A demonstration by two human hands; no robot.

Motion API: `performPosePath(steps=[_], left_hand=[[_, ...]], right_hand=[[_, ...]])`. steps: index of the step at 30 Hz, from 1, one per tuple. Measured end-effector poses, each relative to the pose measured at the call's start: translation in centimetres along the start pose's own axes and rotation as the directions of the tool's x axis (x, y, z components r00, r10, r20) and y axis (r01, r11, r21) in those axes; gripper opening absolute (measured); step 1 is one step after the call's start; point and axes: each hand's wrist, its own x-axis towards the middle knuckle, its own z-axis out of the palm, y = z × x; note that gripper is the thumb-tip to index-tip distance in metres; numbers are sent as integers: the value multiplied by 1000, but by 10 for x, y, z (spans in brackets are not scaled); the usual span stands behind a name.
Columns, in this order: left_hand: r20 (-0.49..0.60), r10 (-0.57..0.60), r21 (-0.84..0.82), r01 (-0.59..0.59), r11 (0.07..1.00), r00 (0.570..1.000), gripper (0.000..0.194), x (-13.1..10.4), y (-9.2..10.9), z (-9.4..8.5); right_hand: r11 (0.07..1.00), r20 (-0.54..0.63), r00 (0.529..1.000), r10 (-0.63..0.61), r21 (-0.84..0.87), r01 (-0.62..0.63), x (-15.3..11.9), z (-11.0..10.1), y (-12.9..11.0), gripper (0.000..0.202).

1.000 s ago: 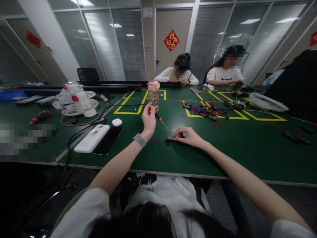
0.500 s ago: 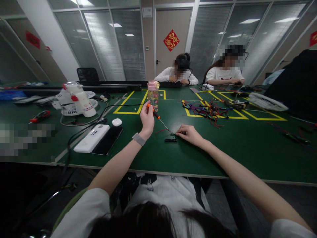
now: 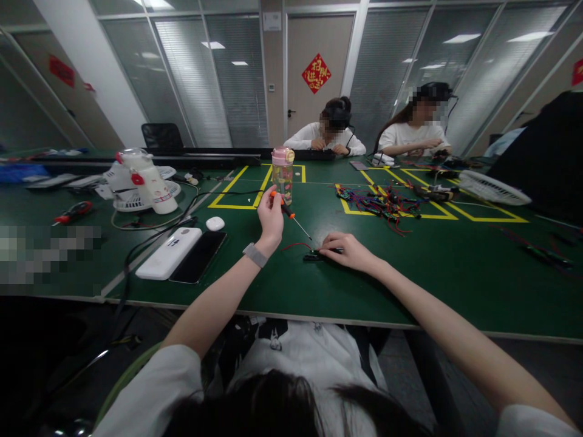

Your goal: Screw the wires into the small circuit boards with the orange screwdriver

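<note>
My left hand [image 3: 270, 217] is closed around the orange and black handle of a screwdriver [image 3: 300, 227], whose thin shaft slants down to the right. The tip ends just above the table, apart from my right hand. The fingers of my right hand [image 3: 342, 249] are pressed together on a small dark circuit piece [image 3: 315, 250] with a red wire trailing left. Under it, partly covered by the fingers, lies a short black part [image 3: 311, 258] on the green table [image 3: 282, 291].
A pink-lidded bottle [image 3: 283, 173] stands behind my left hand. A white power bank [image 3: 168, 254] and a black phone [image 3: 198, 257] lie at left. Tangled wired boards [image 3: 378, 200] are at back right. Two people sit across the table.
My right hand has moved slightly down and toward me with the circuit piece, now over the black part. The screwdriver tip no longer meets the piece.
</note>
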Motion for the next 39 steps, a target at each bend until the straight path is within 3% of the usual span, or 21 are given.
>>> performPosePath(steps=[7, 15, 20, 30, 35, 39], left_hand=[[-3, 0, -7, 0, 1000, 1000, 26, 2, -3, 1], [16, -16, -44, 17, 999, 1000, 24, 1, -5, 1], [23, -57, -57, 58, 997, 998, 25, -2, 0, 2], [32, -78, -72, 80, 994, 996, 26, -2, -2, 2], [41, -79, -64, 81, 995, 996, 23, -2, -6, 2], [37, -72, -42, 74, 996, 997, 23, 0, -11, 1]], right_hand=[[1000, -5, 1000, 2, 9, -2, 1, 4, 3, 21], [976, -36, 978, 204, 79, -201, 0, 4, -8, 13], [975, -15, 975, 222, 35, -221, 1, 3, -6, 16], [968, 6, 974, 225, 116, -224, -1, 4, -4, 18], [967, 38, 975, 220, 126, -223, -12, -5, -6, 20], [955, 31, 965, 262, 139, -264, -39, -16, -7, 18]])
